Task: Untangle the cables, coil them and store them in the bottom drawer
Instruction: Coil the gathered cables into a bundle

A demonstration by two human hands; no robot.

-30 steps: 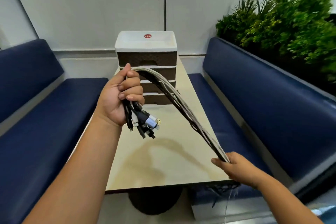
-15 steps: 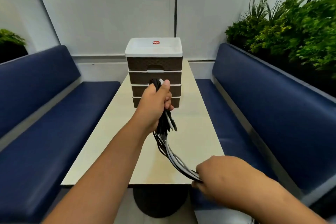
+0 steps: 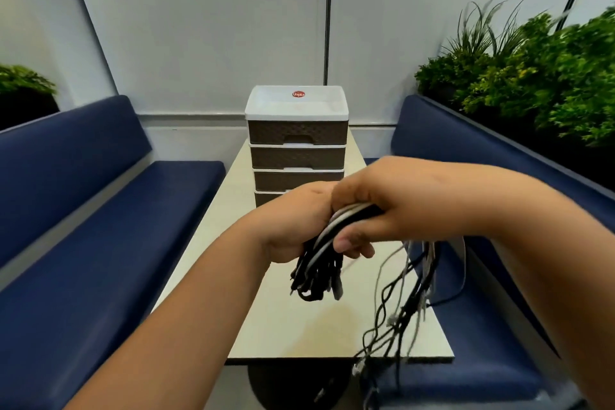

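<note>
Head view: both hands meet above the desk, left hand and right hand with fingers clamped round the cables, folding the bundle into a coil, loose ends dangling.

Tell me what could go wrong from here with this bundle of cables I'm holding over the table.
1. The loose ends hang past the table edge below the right hand; they could snag there or re-tangle.
2. Both hands grip the cable bundle close together, the left hand just behind the right, so the black and white cables may get coiled while still knotted.
3. The drawer unit's drawers look closed, and both hands are full.
</note>
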